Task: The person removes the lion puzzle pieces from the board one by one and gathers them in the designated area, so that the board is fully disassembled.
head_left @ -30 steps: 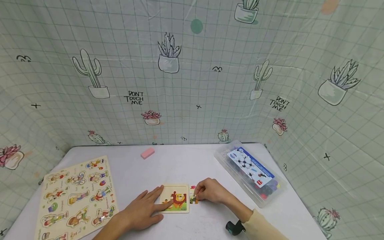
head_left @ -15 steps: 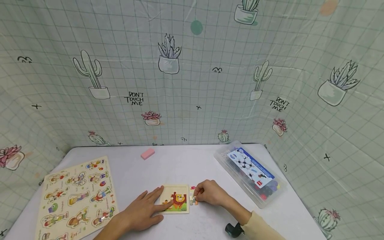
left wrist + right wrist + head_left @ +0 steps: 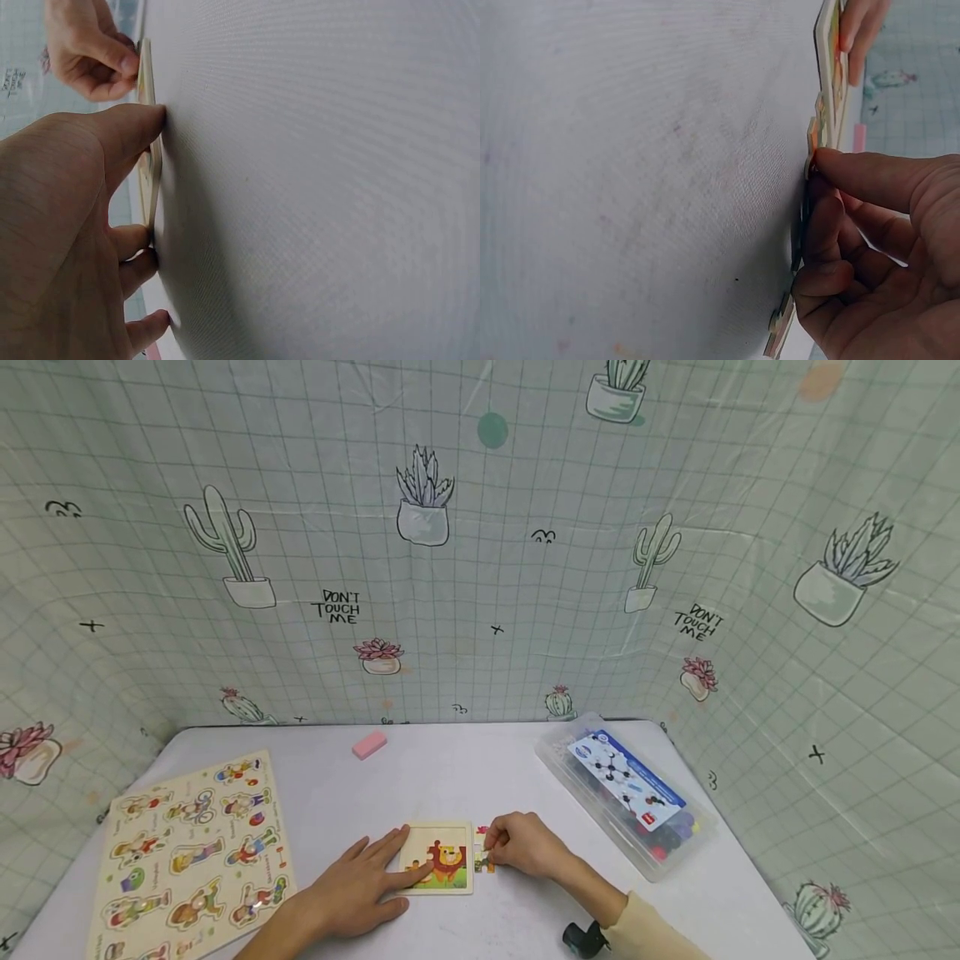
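In the head view, a small square wooden jigsaw tray lies on the table, with a lion picture partly filling it. My left hand rests on its left side, fingers stretched out, the index over the picture and the thumb on the table. Against the tray's right edge lie loose jigsaw pieces, one showing a pink flower. Over them my right hand pinches a jigsaw piece between thumb and curled index finger. The right wrist view shows the thumb tip on the edge of a jigsaw piece; fingers hide part of it.
A large wooden picture board lies at the left. A pink block sits near the back edge. At the right stands a clear plastic case with a molecule label and coloured parts. A patterned curtain encloses the table.
Beneath the right fingertips the jigsaw pieces shift slightly; their printed face looked paler half a second ago. The right hand stays nearly in place. The left hand and tray have not moved.
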